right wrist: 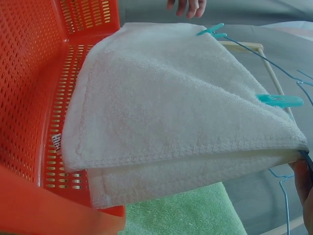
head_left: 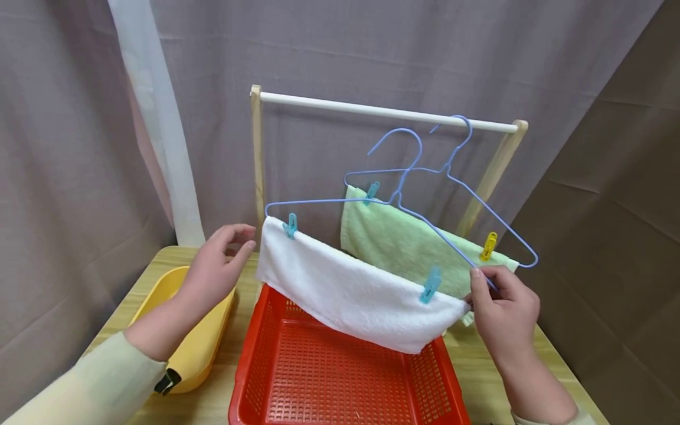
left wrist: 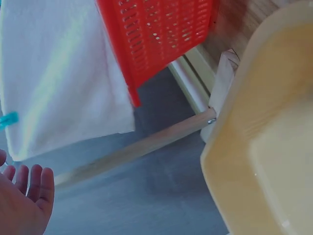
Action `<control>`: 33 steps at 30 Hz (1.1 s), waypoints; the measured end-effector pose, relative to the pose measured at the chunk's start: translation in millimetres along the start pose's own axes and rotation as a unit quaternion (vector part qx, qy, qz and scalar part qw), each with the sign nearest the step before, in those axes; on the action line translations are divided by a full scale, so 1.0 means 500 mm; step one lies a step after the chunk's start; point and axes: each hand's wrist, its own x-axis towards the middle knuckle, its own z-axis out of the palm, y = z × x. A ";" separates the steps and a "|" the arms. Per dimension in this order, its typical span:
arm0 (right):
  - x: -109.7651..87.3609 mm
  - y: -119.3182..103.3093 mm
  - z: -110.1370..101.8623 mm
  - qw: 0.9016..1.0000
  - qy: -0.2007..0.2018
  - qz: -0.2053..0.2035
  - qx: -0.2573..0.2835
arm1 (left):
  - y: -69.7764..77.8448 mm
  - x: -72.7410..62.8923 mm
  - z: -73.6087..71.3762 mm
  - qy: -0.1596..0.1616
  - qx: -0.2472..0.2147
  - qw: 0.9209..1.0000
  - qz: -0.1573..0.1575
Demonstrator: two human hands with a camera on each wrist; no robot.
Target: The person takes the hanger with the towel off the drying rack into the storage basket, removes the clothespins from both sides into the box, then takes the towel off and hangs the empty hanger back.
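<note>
My right hand (head_left: 507, 310) pinches the right end of a blue wire hanger (head_left: 329, 201), beside the corner of the white towel (head_left: 350, 286) folded over its bar. Two teal clothespins (head_left: 431, 284) clip this towel to the hanger, one near each end. Just off the towel's left edge, my left hand (head_left: 218, 257) is raised with loosely bent fingers and nothing in it. Behind, a second blue hanger (head_left: 480, 200) hooks over the white rod (head_left: 340, 105), bearing a green towel (head_left: 404, 236) held by a teal clothespin (head_left: 371, 193) and a yellow clothespin (head_left: 489, 246).
A red perforated basket (head_left: 340, 378) sits below the white towel on the wooden table (head_left: 494, 378). To its left stands a yellow tub (head_left: 204, 336). Wooden posts (head_left: 257, 159) hold up the rod, and grey curtains (head_left: 319, 41) surround the table.
</note>
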 end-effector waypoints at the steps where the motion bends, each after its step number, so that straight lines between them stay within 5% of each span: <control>1: -0.001 0.001 -0.002 1.000 0.000 0.002 -0.001 | 0.005 -0.005 0.000 -0.004 0.005 1.000 0.008; 14: -0.011 0.011 -0.016 1.000 -0.008 -0.007 0.013 | 0.068 -0.026 0.011 0.006 0.103 0.987 0.125; 33: -0.016 0.010 -0.005 0.998 -0.015 -0.034 0.055 | 0.095 -0.027 0.005 -0.029 0.155 0.979 0.126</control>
